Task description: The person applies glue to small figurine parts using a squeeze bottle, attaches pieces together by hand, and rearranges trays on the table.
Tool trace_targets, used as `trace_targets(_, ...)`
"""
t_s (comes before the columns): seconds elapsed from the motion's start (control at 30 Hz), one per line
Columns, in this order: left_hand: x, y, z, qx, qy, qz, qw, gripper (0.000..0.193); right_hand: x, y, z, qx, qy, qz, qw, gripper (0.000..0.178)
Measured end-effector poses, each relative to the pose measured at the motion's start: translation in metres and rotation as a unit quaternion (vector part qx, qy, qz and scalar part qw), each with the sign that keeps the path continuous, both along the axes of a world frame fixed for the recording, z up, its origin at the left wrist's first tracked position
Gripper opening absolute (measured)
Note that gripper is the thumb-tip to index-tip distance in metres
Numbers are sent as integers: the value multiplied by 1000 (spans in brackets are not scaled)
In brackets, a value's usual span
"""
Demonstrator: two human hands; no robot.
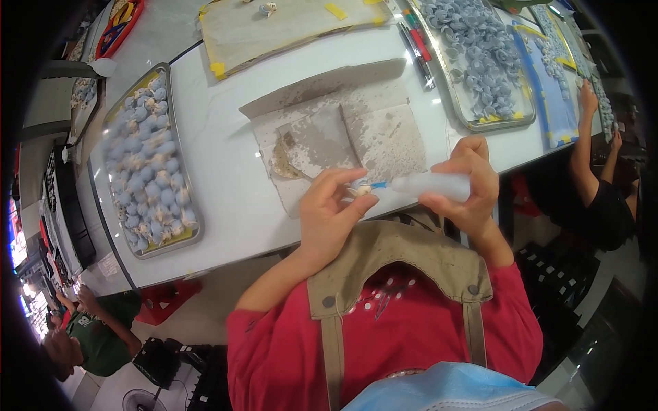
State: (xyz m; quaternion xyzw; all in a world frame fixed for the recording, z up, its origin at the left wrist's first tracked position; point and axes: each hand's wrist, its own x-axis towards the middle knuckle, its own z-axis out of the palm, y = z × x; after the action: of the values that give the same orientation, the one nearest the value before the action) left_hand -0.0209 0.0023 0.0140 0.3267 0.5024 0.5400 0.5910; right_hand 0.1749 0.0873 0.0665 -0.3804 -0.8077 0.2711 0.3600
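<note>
Between the thumb and fingers of my left hand (329, 216) is a small cream and blue-grey piece (361, 190), partly covered by the fingertips. My right hand (476, 178) is closed around a whitish squeeze bottle (436, 185), held sideways. Its blue tip (379, 185) points left and meets or nearly meets the small piece; I cannot tell if they touch. Both hands are over the near edge of a stained, folded cardboard sheet (397, 130) lying on the white table (236, 233).
At the left, a metal tray (177, 130) holds many blue-grey pieces with cream bits. Another tray (493, 125) at the right holds blue-grey cup-shaped pieces. Pens (417, 55) lie beside it. A taped board (274, 38) is at the back. Other people (103, 329) work on both sides.
</note>
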Motion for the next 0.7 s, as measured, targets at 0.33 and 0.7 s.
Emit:
trace_targets(0.33, 0, -2, 0, -27, -29, -1, 999, 35, -1, 0, -1, 3, -16, -8, 1000, 32)
trace_targets(0.7, -1, 0, 7, -77, -108, -2, 991, 34, 3, 1, 1, -6, -8, -20, 1000, 30)
